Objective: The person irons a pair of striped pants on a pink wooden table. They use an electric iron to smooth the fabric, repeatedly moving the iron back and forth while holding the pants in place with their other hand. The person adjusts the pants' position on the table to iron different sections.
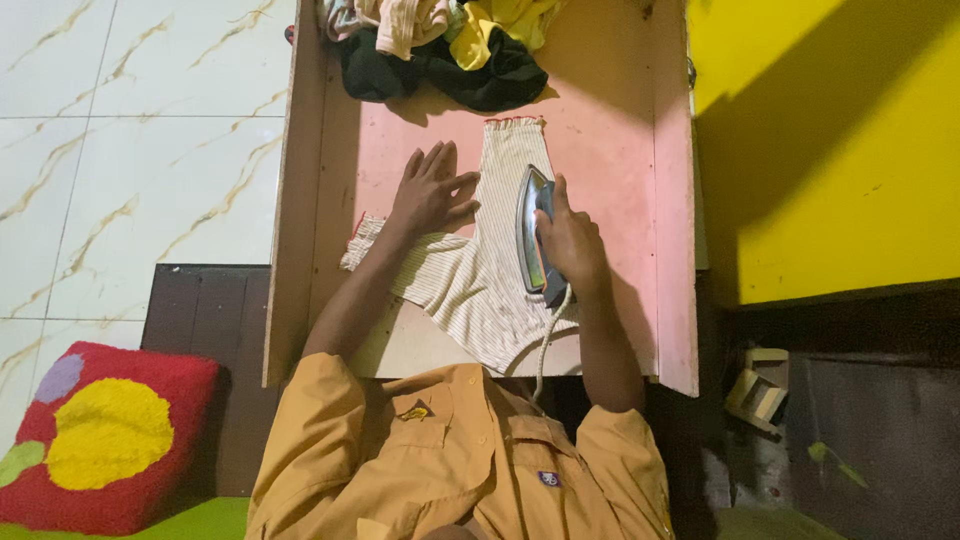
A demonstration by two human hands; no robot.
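Note:
A striped cream shirt (pixel 478 285) lies flat on a pink board (pixel 610 170). My left hand (pixel 430 190) rests spread open on the shirt's left part, pressing it down. My right hand (pixel 568 240) grips the handle of a clothes iron (pixel 530 235), whose metal soleplate stands on the shirt's right side. The iron's cord (pixel 548 340) runs down toward my orange shirt.
A heap of yellow, beige and dark green clothes (pixel 450 50) sits at the board's far end. A yellow wall (pixel 830 150) rises to the right. A red cushion with a yellow patch (pixel 100 440) lies on the floor at left, beside white tiles (pixel 130 130).

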